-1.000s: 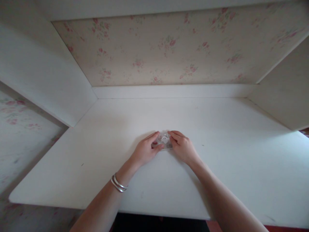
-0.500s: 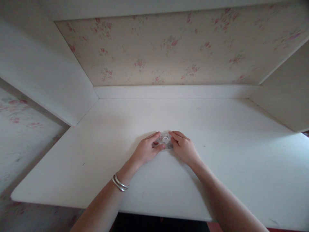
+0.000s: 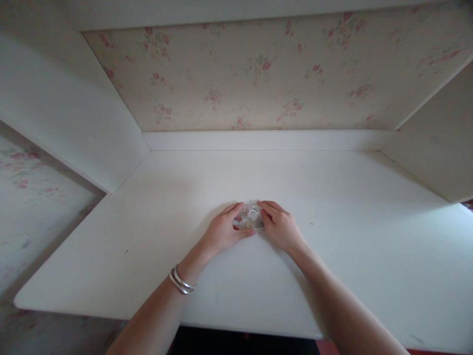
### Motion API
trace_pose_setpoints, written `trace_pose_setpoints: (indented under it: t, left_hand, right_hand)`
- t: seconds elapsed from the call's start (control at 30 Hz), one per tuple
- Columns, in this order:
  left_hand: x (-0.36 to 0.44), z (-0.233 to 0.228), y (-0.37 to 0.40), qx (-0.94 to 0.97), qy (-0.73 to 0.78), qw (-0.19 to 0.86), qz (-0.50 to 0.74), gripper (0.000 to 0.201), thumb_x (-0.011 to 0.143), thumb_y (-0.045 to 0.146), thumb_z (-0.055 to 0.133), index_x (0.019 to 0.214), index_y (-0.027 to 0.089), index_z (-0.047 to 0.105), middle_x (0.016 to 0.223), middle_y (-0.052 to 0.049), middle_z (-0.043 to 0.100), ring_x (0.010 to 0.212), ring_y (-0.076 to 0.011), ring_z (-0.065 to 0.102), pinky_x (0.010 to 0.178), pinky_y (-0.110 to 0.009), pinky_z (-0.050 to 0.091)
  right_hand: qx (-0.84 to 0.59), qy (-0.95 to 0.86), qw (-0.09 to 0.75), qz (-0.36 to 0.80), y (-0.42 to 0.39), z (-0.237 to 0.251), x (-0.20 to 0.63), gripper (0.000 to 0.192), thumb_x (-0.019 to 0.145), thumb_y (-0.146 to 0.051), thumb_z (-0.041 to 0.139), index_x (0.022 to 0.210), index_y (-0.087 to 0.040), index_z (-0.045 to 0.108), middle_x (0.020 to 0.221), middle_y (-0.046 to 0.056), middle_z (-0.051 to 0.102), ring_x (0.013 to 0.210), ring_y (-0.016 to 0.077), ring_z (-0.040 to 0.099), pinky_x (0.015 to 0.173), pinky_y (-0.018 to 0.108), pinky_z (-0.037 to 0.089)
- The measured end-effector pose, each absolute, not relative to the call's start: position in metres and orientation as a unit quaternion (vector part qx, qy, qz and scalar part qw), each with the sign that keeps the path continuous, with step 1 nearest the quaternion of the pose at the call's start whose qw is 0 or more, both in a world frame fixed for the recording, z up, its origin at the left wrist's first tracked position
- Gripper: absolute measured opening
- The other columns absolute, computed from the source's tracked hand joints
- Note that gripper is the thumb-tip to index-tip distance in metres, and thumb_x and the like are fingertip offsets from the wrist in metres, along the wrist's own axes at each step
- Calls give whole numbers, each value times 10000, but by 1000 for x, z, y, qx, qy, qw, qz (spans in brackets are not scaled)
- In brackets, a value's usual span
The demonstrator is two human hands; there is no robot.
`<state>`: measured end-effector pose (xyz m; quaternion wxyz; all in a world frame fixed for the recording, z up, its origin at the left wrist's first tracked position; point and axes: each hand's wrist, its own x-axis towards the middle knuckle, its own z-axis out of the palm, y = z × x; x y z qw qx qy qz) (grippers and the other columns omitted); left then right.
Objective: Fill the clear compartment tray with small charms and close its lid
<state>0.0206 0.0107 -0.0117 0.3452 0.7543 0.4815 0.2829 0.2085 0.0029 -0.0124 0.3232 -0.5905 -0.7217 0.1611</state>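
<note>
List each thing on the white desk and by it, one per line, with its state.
small clear plastic case: flat on the desk, held from both sides; open or shut, cannot tell.
left hand: fingers curled on the case's left end.
right hand: fingers on its right end.
bangles: on the left wrist.
white desk: bears the case.

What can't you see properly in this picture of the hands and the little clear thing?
Head view only:
- What is inside the small clear case: too small and blurred.
- The case's ends: covered by the left hand and right hand.
- The near edge of the white desk: partly hidden by both forearms.
- The right elbow: cut off by the bottom edge.
</note>
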Motion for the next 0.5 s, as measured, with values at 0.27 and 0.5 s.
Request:
trace_pose_setpoints:
  t: [0.27, 0.5]
  left_hand:
    - [22, -11, 9, 749, 484, 349, 288, 777, 641, 415, 745, 1330, 204, 454, 1306, -86, 495, 915, -173, 595, 743, -281, 569]
    - [22, -11, 9, 746, 487, 353, 286, 782, 626, 424, 755, 1321, 212, 462, 1280, -94, 509, 875, -175, 605, 737, -293, 560]
  right_hand:
    - [-589, -719, 332, 162, 3, -13, 207, 360, 890, -217, 375, 1151, -231, 621, 1188, 44, 607, 1031, 177, 596, 928, 314, 456]
    - [-583, -718, 340, 171, 4, -13, 207, 362, 887, -211, 378, 1147, -242, 628, 1184, 47, 611, 1043, 183, 593, 929, 325, 459]
